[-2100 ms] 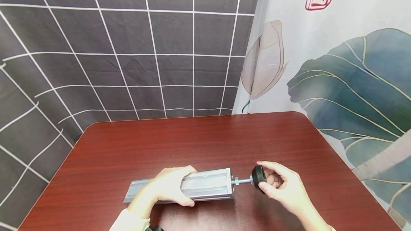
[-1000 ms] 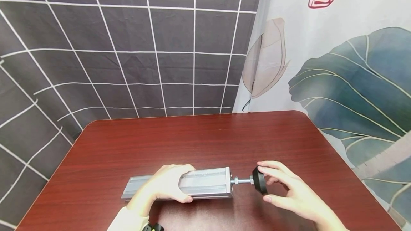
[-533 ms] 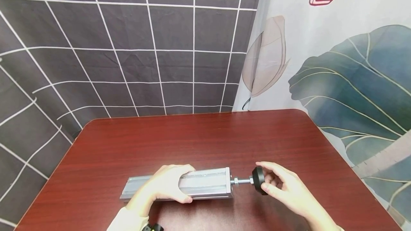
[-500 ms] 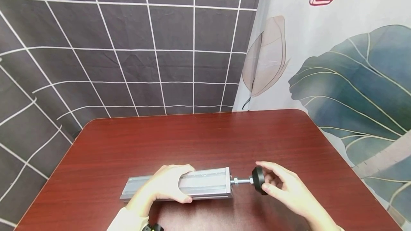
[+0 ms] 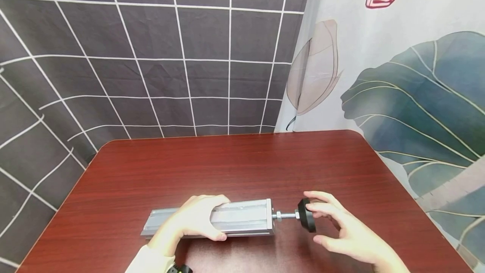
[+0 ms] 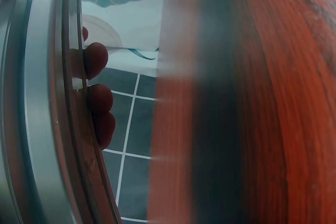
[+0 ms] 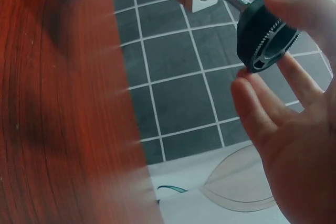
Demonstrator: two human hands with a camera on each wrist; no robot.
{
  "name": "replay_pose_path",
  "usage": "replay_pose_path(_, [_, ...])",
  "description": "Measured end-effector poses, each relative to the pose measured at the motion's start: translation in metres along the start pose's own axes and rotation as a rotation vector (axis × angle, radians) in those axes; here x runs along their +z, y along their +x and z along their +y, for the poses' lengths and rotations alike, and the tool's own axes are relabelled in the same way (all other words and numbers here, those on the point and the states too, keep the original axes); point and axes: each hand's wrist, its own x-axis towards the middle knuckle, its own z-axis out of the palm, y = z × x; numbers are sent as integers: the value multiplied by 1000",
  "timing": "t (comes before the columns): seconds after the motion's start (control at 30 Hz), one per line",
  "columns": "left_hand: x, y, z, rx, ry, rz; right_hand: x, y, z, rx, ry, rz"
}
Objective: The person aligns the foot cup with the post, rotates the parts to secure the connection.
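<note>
A silver aluminium extrusion (image 5: 244,218) lies lengthwise on the table. My left hand (image 5: 197,218) grips it from above, thumb on the near side; its fingertips (image 6: 98,99) curl round the far side in the left wrist view. From the extrusion's right end plate a threaded stem (image 5: 288,215) with nuts sticks out, carrying a black levelling foot (image 5: 307,215). At that foot, my right hand (image 5: 350,233) is spread, fingertips at the upper rim and thumb apart from it. The right wrist view shows the foot's hollow, ribbed underside (image 7: 273,43).
The reddish-brown wooden table (image 5: 227,163) extends behind and to both sides of the extrusion. A dark gridded cloth (image 5: 151,75) hangs beyond it, and a white leaf-patterned curtain (image 5: 348,54) hangs at the right.
Half a second ago my right thumb and fingers pinched the levelling foot; now the thumb has come away and the fingers have straightened. The left hand and extrusion stay in place.
</note>
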Motion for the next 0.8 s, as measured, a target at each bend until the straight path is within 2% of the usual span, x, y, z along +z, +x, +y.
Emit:
replay_pose_path(0.23, [2,0,0,-22,-21,-2,2,4,-3,63,42,24])
replay_pose_path(0.37, [3,0,0,-30,-31,-6,5,6,-4,141,-15,80])
replay_pose_path(0.5, [3,0,0,-28,-26,-7,7,8,-5,179,-34,124])
replay_pose_path(0.8, [4,0,-1,-20,-27,-8,0,5,-7,202,-26,87])
